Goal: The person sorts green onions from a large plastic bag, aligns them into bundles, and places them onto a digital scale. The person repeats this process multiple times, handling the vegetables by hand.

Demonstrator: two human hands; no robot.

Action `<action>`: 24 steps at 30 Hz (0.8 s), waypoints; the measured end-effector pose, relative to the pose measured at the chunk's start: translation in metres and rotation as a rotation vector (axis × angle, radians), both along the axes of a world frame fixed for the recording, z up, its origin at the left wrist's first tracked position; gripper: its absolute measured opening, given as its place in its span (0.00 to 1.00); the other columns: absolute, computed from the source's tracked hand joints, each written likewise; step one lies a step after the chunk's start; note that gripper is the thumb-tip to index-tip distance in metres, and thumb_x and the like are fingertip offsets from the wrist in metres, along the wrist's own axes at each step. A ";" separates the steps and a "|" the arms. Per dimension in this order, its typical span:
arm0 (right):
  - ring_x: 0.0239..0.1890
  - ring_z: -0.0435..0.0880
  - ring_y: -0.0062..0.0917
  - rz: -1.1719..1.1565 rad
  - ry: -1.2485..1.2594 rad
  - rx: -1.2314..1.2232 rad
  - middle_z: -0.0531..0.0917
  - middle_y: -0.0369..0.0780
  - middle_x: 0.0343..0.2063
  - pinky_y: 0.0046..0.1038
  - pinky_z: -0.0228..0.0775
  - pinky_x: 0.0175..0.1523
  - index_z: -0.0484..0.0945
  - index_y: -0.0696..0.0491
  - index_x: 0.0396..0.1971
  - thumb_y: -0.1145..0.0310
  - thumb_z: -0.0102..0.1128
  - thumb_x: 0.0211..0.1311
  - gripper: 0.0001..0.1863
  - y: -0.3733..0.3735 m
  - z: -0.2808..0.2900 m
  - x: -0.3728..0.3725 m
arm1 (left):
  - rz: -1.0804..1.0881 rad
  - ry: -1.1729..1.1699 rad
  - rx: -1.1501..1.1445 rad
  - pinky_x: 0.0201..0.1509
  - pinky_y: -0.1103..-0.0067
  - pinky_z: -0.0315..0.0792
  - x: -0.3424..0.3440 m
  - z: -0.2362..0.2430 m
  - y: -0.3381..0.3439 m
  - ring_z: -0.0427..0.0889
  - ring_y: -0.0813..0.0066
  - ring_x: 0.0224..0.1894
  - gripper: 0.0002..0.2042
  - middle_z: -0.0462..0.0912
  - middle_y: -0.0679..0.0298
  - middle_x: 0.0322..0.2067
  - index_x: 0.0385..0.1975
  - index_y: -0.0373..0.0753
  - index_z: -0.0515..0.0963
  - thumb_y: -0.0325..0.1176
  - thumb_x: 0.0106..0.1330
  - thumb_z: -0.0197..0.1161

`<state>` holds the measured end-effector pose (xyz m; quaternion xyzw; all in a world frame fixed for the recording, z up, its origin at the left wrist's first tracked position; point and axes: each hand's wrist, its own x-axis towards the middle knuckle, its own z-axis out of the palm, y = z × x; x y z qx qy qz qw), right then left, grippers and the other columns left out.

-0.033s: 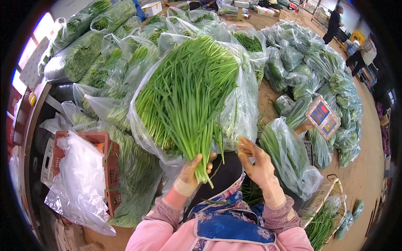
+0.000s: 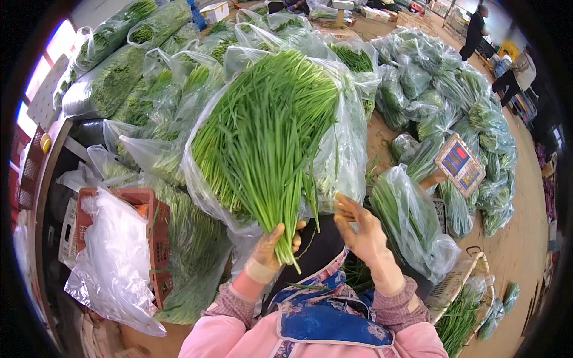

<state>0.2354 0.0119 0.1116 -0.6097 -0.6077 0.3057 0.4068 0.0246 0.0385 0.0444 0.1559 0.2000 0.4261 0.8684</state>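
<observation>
At the centre, left hand point(image 2: 267, 249) curled firmly round the stem ends of a long green bunch point(image 2: 276, 200); leaves fan over like greens in a clear plastic bag point(image 2: 349, 155). Right hand point(image 2: 364, 234) near the bag's lower edge, fingers loosely spread, grasping nothing visible. Red crate point(image 2: 160, 235), left.
</observation>
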 end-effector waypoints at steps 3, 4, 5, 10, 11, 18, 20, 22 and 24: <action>0.35 0.81 0.36 -0.026 -0.197 -0.181 0.80 0.48 0.36 0.33 0.70 0.43 0.67 0.58 0.49 0.58 0.54 0.57 0.24 0.017 -0.046 -0.007 | 0.066 -0.095 -0.211 0.33 0.76 0.78 -0.010 -0.032 -0.005 0.79 0.65 0.34 0.22 0.76 0.54 0.45 0.50 0.32 0.67 0.42 0.62 0.53; 0.29 0.81 0.31 -0.020 0.017 -0.477 0.81 0.45 0.31 0.30 0.71 0.37 0.68 0.58 0.48 0.56 0.53 0.58 0.24 0.027 -0.075 -0.010 | 0.102 -0.141 -0.316 0.34 0.75 0.78 -0.012 -0.046 -0.002 0.79 0.64 0.35 0.22 0.76 0.53 0.45 0.50 0.31 0.66 0.42 0.63 0.52; 0.26 0.80 0.27 0.010 0.138 -0.585 0.81 0.43 0.28 0.27 0.70 0.33 0.69 0.58 0.47 0.56 0.52 0.58 0.23 0.028 -0.070 -0.019 | 0.071 -0.305 -0.286 0.42 0.70 0.77 -0.014 -0.046 -0.001 0.78 0.57 0.41 0.23 0.73 0.51 0.48 0.51 0.29 0.65 0.44 0.64 0.48; 0.17 0.75 0.17 0.057 0.289 -0.504 0.79 0.37 0.18 0.20 0.67 0.25 0.74 0.57 0.38 0.60 0.49 0.61 0.15 0.005 -0.027 -0.028 | 0.063 -0.336 -0.248 0.56 0.59 0.66 -0.012 -0.039 -0.006 0.66 0.47 0.56 0.26 0.65 0.47 0.55 0.57 0.32 0.60 0.45 0.64 0.46; 0.17 0.76 0.20 0.084 0.299 -0.474 0.79 0.38 0.18 0.22 0.67 0.25 0.74 0.57 0.37 0.60 0.48 0.61 0.15 -0.008 -0.009 -0.027 | 0.041 -0.339 -0.210 0.56 0.59 0.65 -0.008 -0.030 -0.008 0.65 0.46 0.56 0.27 0.64 0.47 0.56 0.57 0.33 0.59 0.46 0.64 0.45; 0.19 0.77 0.35 0.244 -0.323 -0.265 0.78 0.44 0.18 0.31 0.69 0.25 0.73 0.55 0.31 0.57 0.50 0.60 0.14 -0.029 -0.025 -0.043 | 0.007 -0.309 -0.097 0.60 0.59 0.60 0.004 -0.032 -0.020 0.65 0.48 0.56 0.32 0.64 0.50 0.56 0.58 0.40 0.60 0.52 0.58 0.56; 0.25 0.78 0.44 0.414 -0.498 -0.287 0.79 0.46 0.21 0.42 0.69 0.30 0.72 0.55 0.29 0.55 0.48 0.59 0.16 -0.029 -0.040 -0.060 | -0.080 -0.107 -0.013 0.60 0.56 0.60 0.010 -0.039 -0.020 0.63 0.51 0.58 0.28 0.61 0.49 0.58 0.57 0.40 0.61 0.47 0.60 0.55; 0.27 0.79 0.43 0.450 -0.565 -0.351 0.79 0.46 0.23 0.40 0.70 0.33 0.72 0.56 0.29 0.53 0.48 0.58 0.18 -0.029 -0.041 -0.063 | -0.056 0.048 -0.059 0.55 0.61 0.66 0.012 -0.040 -0.022 0.71 0.56 0.52 0.24 0.71 0.54 0.48 0.52 0.39 0.66 0.37 0.56 0.62; 0.29 0.79 0.41 0.606 -0.499 -0.424 0.79 0.46 0.24 0.37 0.71 0.34 0.73 0.55 0.31 0.52 0.51 0.57 0.19 -0.024 -0.019 -0.049 | -0.056 0.183 -0.020 0.52 0.64 0.70 0.008 -0.034 -0.021 0.74 0.59 0.48 0.22 0.77 0.58 0.40 0.49 0.39 0.69 0.33 0.53 0.65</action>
